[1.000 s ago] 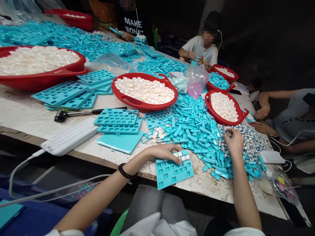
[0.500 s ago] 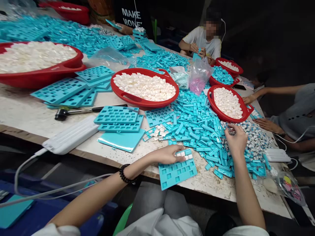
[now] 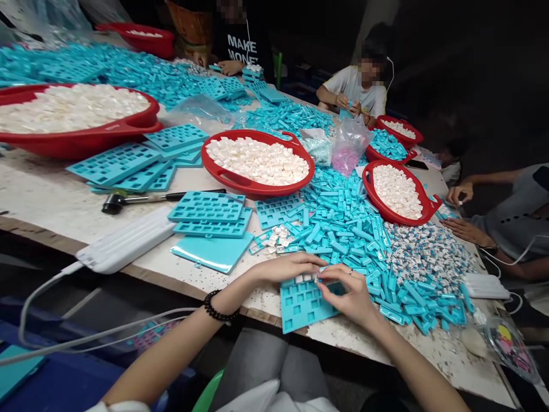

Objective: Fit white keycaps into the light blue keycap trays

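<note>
A person's right hand [image 3: 349, 296] pinched its fingertips together, on what could not be told, beside white cubes [image 3: 305, 278] in a turquoise silicone mold [image 3: 302, 309] at 6 o'clock, long axis toward 2 o'clock, as the loosely open left hand [image 3: 289, 268] touched its upper edge.

Your left hand [image 3: 289, 268] lies palm-down, fingers extended, along the top edge of a turquoise rectangular grid mould [image 3: 302, 309], which sits flat, its square cells mostly empty. Small white cubes [image 3: 305, 278] fill a short row of top cells. Your right hand [image 3: 349, 296] curls over the mould, fingertips [image 3: 321, 276] at the row's end.
</note>
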